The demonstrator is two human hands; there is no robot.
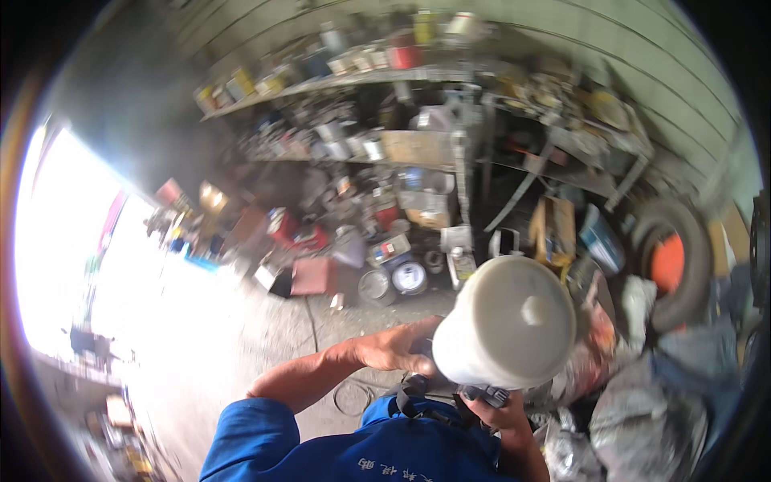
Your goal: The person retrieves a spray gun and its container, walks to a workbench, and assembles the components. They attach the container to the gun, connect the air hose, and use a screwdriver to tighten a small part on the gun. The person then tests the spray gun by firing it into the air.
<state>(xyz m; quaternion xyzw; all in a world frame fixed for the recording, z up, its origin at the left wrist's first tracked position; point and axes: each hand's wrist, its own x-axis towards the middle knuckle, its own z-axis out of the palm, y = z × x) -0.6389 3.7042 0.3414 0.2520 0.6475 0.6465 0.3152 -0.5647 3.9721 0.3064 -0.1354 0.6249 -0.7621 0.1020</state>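
Standing out above the two hands, a white lidded container (514, 321) hangs in front of the blue shirt, its pale round lid marked by a small raised knob. Beneath it, the right hand (499, 411) is curled about a dark ribbed piece (486, 395) close under the container; part of that grasp is hidden. The left hand (395, 347) reaches in from the other side, fingers bent toward the container's wall, their tips out of sight behind it, so I cannot tell whether they touch or grip it.

Small white lettering (393, 470) runs across the blue shirt (321, 454) near the lower edge. Beyond the hands, a box-shaped tin (391, 248) carries a label with red and blue patches, too blurred to read. Just below it lies a round white lid (409, 277) with a dark ring. Coloured labels on the shelf tins (403, 53) are smeared too. A blue-and-white box (601, 241) leans to the right, near a tyre (697, 265).
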